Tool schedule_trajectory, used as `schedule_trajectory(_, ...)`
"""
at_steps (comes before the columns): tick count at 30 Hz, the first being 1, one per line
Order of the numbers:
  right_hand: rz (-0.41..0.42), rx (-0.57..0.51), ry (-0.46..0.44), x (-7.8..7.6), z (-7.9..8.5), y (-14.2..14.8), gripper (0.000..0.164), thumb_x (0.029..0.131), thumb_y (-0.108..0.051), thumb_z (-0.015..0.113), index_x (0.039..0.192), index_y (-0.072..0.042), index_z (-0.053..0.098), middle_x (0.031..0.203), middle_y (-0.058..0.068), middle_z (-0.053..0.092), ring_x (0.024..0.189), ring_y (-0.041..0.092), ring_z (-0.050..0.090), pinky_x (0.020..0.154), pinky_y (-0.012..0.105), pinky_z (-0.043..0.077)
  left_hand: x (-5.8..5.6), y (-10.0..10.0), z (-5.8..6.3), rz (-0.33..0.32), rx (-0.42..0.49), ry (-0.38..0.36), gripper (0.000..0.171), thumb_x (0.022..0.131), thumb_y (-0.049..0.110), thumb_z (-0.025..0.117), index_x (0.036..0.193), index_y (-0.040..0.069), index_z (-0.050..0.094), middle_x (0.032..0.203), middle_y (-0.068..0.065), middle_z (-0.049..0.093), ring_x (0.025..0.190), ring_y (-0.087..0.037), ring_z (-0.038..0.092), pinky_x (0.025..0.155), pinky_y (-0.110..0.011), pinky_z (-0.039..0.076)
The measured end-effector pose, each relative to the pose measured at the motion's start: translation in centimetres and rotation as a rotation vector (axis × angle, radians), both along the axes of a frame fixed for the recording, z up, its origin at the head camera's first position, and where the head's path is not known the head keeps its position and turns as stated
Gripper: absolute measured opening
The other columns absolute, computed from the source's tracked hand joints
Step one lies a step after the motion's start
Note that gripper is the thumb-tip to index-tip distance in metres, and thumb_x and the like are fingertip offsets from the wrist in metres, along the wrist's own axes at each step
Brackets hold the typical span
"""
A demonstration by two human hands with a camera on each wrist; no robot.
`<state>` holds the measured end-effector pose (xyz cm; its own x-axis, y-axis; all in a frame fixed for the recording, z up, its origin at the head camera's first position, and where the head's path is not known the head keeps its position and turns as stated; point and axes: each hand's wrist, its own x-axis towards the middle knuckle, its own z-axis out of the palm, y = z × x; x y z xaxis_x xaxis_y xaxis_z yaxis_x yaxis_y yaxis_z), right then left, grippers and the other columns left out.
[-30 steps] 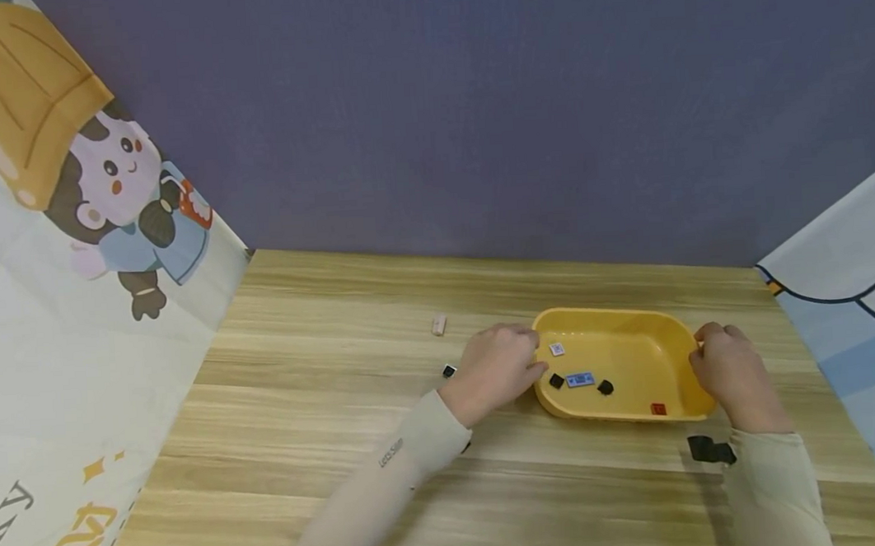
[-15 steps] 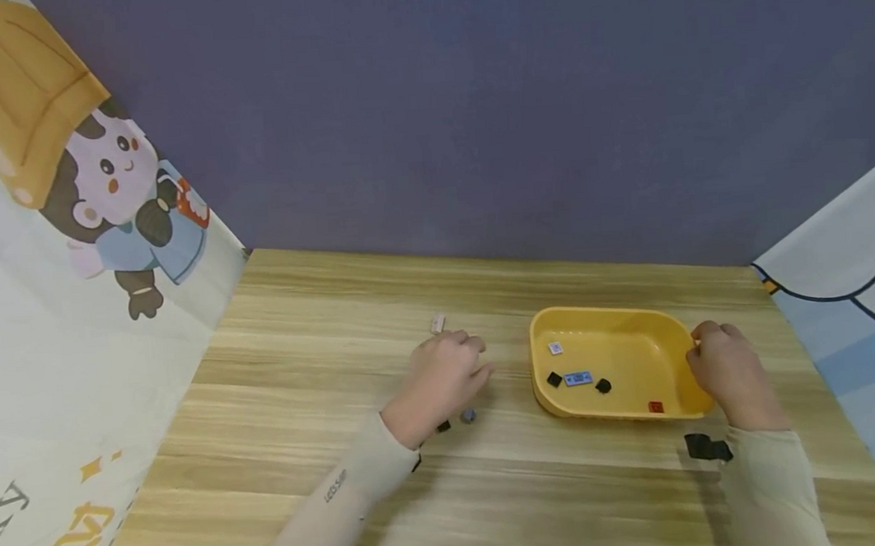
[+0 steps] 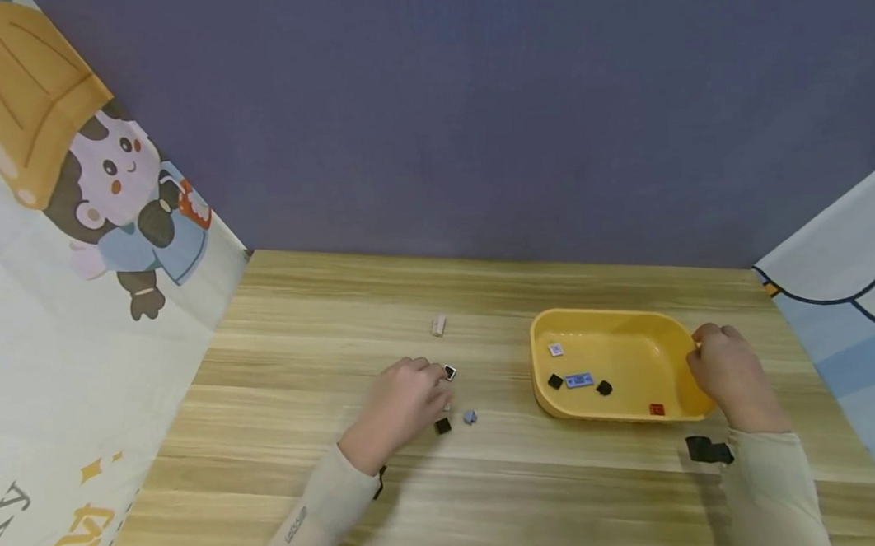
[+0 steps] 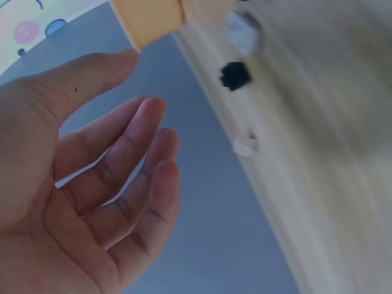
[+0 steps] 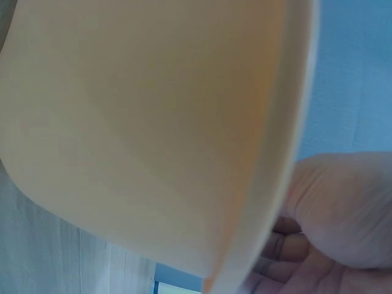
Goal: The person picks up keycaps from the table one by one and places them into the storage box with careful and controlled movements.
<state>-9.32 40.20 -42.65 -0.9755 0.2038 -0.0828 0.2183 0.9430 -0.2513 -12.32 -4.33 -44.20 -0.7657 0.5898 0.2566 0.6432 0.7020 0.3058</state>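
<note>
My left hand (image 3: 400, 403) is over the table among small loose pieces. Its fingers are loosely bent, and the left wrist view shows nothing between them. Near its fingertips lie a black-and-white piece (image 3: 450, 372), a black piece (image 3: 443, 426) and a grey-blue piece (image 3: 471, 417). A pale pink piece (image 3: 439, 326) lies farther back. With my right hand (image 3: 732, 377) I grip the right rim of a yellow plastic tray (image 3: 635, 361). Inside it are a blue tile (image 3: 579, 379), a red piece (image 3: 657, 409), a white tile (image 3: 556, 349) and two black pieces.
The wood-grain table (image 3: 553, 498) ends at a dark blue-grey panel (image 3: 474, 123) at the back. Printed cartoon sheets flank it on the left and right. A dark strip (image 3: 709, 450) shows beside the right sleeve.
My left hand has left the tray's left side and moved leftward to the loose pieces, uncovering several of them. My right hand stays on the tray's rim.
</note>
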Motion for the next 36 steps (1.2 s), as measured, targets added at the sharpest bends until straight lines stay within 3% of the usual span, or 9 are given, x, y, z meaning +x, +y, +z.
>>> schedule_trajectory(15,0.019,-0.003,0.022,0.1,-0.2,0.0,0.029,0.088,0.006,0.055,0.108,0.026,0.049,0.096,0.038,0.047,0.078,0.043,0.052,0.067,0.055,0.051,-0.7,-0.8,-2.7,0.007,-0.139,-0.179,0.011,0.081,0.012,0.079,0.091,0.013,0.075,0.080,0.003,0.066,0.070,-0.013,0.061,0.060,-0.029,0.052)
schedule_trajectory(20,0.025,-0.001,0.027,0.0,-0.3,0.2,0.029,0.088,0.007,0.057,0.107,0.026,0.049,0.094,0.038,0.048,0.077,0.043,0.053,0.066,0.054,0.051,-0.9,-0.7,-2.9,0.009,-0.154,-0.184,0.011,0.080,0.013,0.080,0.090,0.014,0.074,0.080,0.002,0.066,0.071,-0.015,0.062,0.061,-0.033,0.053)
schedule_trajectory(36,0.030,-0.002,0.013,0.0,-0.2,0.2,0.029,0.088,0.007,0.057,0.108,0.027,0.048,0.094,0.039,0.048,0.076,0.042,0.053,0.065,0.053,0.052,-1.1,-0.3,-3.3,0.023,-0.156,-0.209,0.013,0.080,0.018,0.083,0.090,0.014,0.075,0.080,0.003,0.065,0.070,-0.013,0.060,0.061,-0.031,0.052)
